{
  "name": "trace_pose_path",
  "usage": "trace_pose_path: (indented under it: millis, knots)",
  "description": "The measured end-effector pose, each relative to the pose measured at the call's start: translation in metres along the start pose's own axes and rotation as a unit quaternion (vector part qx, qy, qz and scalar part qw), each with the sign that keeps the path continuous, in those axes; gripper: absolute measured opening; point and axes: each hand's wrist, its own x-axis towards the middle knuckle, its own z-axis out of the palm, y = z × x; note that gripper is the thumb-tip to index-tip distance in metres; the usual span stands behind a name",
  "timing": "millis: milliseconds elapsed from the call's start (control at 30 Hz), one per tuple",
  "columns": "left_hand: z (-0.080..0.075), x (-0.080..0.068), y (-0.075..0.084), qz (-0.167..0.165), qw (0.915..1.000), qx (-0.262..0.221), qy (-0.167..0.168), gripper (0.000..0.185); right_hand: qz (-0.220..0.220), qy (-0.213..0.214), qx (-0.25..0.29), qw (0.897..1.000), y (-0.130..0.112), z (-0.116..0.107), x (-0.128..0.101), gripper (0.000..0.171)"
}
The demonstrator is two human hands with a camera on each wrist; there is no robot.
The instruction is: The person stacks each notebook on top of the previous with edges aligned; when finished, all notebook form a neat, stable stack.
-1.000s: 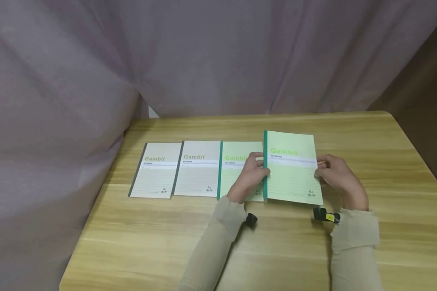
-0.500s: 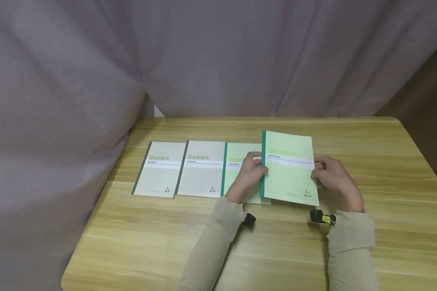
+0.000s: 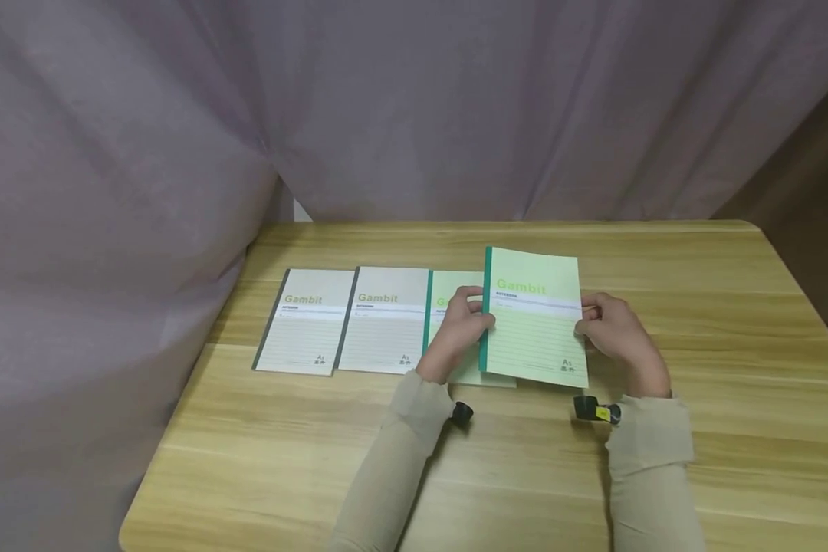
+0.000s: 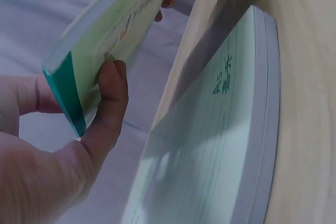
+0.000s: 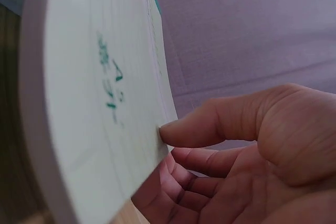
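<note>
A pale green notebook with a dark green spine hangs above the table, pinched by both hands. My left hand grips its spine side, thumb on the cover and fingers behind. On the opposite edge, my right hand pinches it between thumb and fingers, as the right wrist view also shows. Beneath it lies another green notebook, partly covered by the left hand and the held notebook in the head view. In the left wrist view the lower one looks like two stacked layers.
Two white notebooks with dark grey spines, a left one and a right one, lie in a row left of the green one on the wooden table. A grey-purple curtain hangs behind and at the left.
Both hands carry the green notebook slightly to the left, so it covers more of the green one lying below. The view has shifted a little. The grip looks the same throughout.
</note>
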Motion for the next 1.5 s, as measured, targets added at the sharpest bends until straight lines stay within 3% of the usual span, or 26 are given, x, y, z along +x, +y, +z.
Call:
trace_pose_path:
  millis: [367, 667, 933, 1267, 1500]
  knots:
    - [-0.020, -0.003, -0.004, 0.003, 0.9999, 0.004, 0.011, 0.059, -0.024, -0.006, -0.001, 1.000, -0.010, 0.014, 0.004, 0.057]
    - [-0.038, -0.006, -0.005, 0.013, 0.9999, 0.009, 0.005, 0.060, -0.053, 0.002, -0.046, 0.998, -0.016, 0.027, 0.009, 0.051]
    - [-0.050, -0.006, -0.005, 0.011, 0.9997, 0.022, 0.007, 0.060, -0.054, 0.012, -0.052, 0.997, -0.023, 0.037, 0.012, 0.051]
    - [-0.066, -0.009, -0.007, 0.004, 0.9985, 0.051, 0.021, 0.058, -0.062, -0.009, -0.038, 0.997, -0.033, 0.050, 0.015, 0.053]
    - [-0.074, -0.011, -0.009, -0.008, 0.9984, 0.049, 0.027, 0.059, -0.037, -0.018, -0.033, 0.999, -0.034, 0.060, 0.017, 0.050]
